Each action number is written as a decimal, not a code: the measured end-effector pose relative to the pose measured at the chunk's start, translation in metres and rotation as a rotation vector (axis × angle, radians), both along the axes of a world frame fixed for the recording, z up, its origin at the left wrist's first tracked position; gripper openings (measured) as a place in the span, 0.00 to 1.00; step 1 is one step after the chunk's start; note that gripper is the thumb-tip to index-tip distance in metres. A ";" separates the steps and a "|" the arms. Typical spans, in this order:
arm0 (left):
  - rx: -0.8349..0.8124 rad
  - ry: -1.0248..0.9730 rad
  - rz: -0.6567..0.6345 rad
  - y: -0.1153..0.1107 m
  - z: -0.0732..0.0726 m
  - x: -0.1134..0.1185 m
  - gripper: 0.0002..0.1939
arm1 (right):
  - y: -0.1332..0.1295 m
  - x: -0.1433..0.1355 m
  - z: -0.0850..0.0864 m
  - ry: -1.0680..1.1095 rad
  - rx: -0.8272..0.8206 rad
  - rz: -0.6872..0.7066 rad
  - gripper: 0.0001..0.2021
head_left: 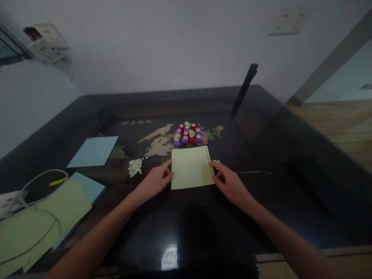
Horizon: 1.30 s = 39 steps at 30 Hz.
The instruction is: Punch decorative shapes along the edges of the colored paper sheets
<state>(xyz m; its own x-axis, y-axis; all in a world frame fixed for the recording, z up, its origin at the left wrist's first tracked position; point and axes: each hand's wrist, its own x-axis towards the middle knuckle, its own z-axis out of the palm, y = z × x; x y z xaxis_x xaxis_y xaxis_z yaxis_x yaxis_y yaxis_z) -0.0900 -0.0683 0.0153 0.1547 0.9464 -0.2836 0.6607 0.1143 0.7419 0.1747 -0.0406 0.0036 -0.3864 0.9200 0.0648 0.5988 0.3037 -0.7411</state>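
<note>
A pale yellow-green sheet of paper [190,166] lies in front of me in the head view, with a row of small punched holes along its right edge. My left hand [155,179] holds its left edge with index finger and thumb. At the punched edge, my right hand [229,182] grips the sheet, also with index finger and thumb. Just beyond the paper stand several small red, green and purple pieces with eye-like tops [188,133]. A pile of tiny pale paper bits [135,167] lies left of my left hand; more bits show behind my right fingers.
Blue sheets [94,152] and longer yellow-green sheets [46,221] lie at the left, a white cable [43,211] crossing them. A black upright bar [244,89] rises at the back right of the dark glossy table [186,221]. A dark flat object [309,182] lies right.
</note>
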 end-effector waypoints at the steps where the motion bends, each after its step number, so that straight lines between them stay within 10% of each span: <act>1: 0.000 0.000 0.000 0.000 0.000 0.000 0.29 | 0.000 0.000 0.000 -0.002 0.009 0.006 0.20; 9: -0.041 0.003 0.064 0.002 0.006 0.000 0.35 | 0.005 0.007 0.011 0.009 0.150 -0.026 0.13; 18: 0.339 0.035 -0.145 -0.022 0.039 0.038 0.13 | 0.005 0.020 0.056 0.251 0.101 -0.040 0.06; 26: 0.456 -0.039 -0.705 -0.053 -0.005 0.085 0.07 | -0.027 -0.007 0.015 0.174 -0.013 0.593 0.19; 39: 0.105 -0.475 -0.684 -0.040 -0.009 0.069 0.13 | -0.022 -0.002 -0.001 0.227 -0.159 0.754 0.22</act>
